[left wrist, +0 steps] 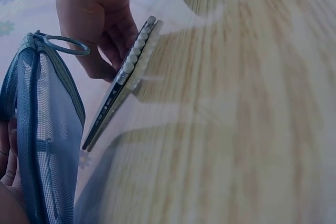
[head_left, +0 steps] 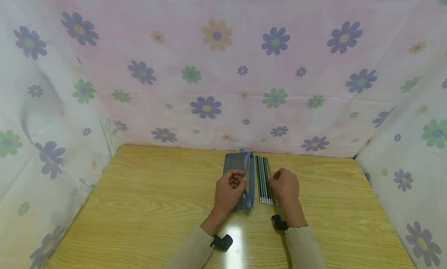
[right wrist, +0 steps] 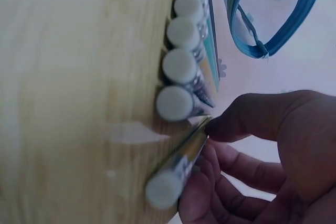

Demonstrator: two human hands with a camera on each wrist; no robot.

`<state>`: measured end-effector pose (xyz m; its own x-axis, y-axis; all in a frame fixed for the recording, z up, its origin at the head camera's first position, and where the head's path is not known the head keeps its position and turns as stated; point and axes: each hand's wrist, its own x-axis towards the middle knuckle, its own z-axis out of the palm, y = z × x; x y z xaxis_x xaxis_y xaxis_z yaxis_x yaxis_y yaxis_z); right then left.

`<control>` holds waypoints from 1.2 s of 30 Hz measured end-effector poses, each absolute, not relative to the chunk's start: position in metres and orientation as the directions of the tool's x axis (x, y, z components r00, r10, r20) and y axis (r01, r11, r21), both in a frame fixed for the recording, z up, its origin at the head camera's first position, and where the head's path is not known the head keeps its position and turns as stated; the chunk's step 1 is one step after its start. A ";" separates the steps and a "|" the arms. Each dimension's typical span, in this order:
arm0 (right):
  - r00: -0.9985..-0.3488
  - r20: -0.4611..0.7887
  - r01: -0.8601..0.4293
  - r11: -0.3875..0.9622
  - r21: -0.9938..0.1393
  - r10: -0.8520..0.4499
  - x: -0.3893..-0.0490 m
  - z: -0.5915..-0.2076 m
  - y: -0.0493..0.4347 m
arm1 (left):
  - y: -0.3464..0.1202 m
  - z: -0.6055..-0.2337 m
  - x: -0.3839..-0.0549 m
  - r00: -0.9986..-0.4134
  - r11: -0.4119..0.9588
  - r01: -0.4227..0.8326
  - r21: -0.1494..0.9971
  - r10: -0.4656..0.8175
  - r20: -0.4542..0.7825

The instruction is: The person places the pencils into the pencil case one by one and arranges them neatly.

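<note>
A blue-grey mesh pencil case (head_left: 234,160) lies on the table with its zipped side parted. My left hand (head_left: 228,189) is over the case and grips its edge; in the left wrist view part of the fingers (left wrist: 11,150) shows behind the mesh. To the right of the case lies a row of striped pencils (head_left: 262,179), side by side, white erasers toward me. My right hand (head_left: 285,185) is at the right end of that row. Between thumb and fingers it pinches one pencil (right wrist: 187,153), slightly apart from the others and angled.
The wood-grain table (head_left: 139,199) carries the case and pencils. Flowered cloth (head_left: 216,67) hangs behind and on both sides, meeting the table's back edge. A black wrist mount (head_left: 222,242) is on the left sleeve, another mount (head_left: 279,222) on the right.
</note>
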<state>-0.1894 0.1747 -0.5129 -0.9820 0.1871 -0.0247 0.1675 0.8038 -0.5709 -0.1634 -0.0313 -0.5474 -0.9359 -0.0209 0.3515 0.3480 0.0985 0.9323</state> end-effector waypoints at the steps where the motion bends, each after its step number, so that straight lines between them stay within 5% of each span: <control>1: -0.980 -0.032 0.182 0.805 -0.565 0.199 -0.189 -0.512 0.174 | -0.031 -0.548 -0.164 -0.935 0.097 0.350 0.932 -0.020 0.353; 14: -0.954 -0.071 0.289 0.841 -0.458 0.290 -0.189 -0.511 0.172 | -0.032 -0.549 -0.165 -0.935 0.104 0.352 0.930 -0.011 0.355; 36: -0.952 -0.216 0.300 0.794 -0.529 0.216 -0.184 -0.497 0.187 | -0.033 -0.551 -0.166 -0.938 0.100 0.343 0.934 -0.013 0.346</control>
<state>-0.1838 0.1873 -0.4971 -0.9521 0.2160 -0.2163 0.3002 0.7939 -0.5287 -0.1655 -0.0329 -0.5509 -0.9383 -0.0130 0.3456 0.3427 0.0998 0.9341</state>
